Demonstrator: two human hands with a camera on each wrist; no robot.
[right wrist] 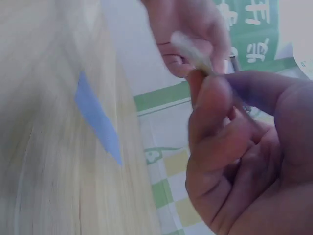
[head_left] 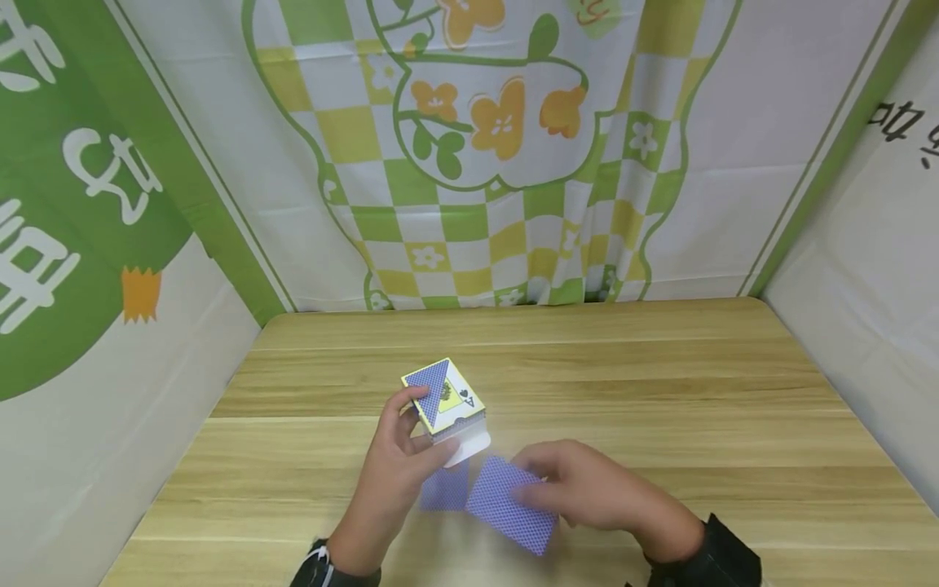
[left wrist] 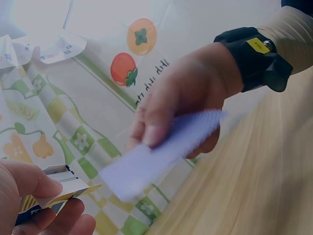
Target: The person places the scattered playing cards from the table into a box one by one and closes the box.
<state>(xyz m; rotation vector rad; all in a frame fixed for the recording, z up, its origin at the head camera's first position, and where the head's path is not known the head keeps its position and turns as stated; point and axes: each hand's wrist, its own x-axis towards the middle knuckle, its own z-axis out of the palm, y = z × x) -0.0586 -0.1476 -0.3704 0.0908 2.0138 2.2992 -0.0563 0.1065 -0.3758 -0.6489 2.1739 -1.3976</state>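
Note:
In the head view my left hand [head_left: 399, 461] grips a playing-card box [head_left: 451, 391] with an ace and a blue pattern on its face. The box's white end flap [head_left: 469, 444] hangs open toward me, and card edges show inside in the left wrist view. My right hand [head_left: 587, 487] pinches a blue-backed playing card [head_left: 508, 499] between thumb and fingers, just right of the box. Motion blurs this card in the left wrist view. Below the box, another blue-backed playing card [head_left: 443, 492] lies on the table, partly covered by the left thumb and flap.
The wooden table [head_left: 660, 383] stretches out to both sides and behind the hands. A patterned cloth [head_left: 484, 220] hangs at its back edge, with printed white and green cloth at the left and right.

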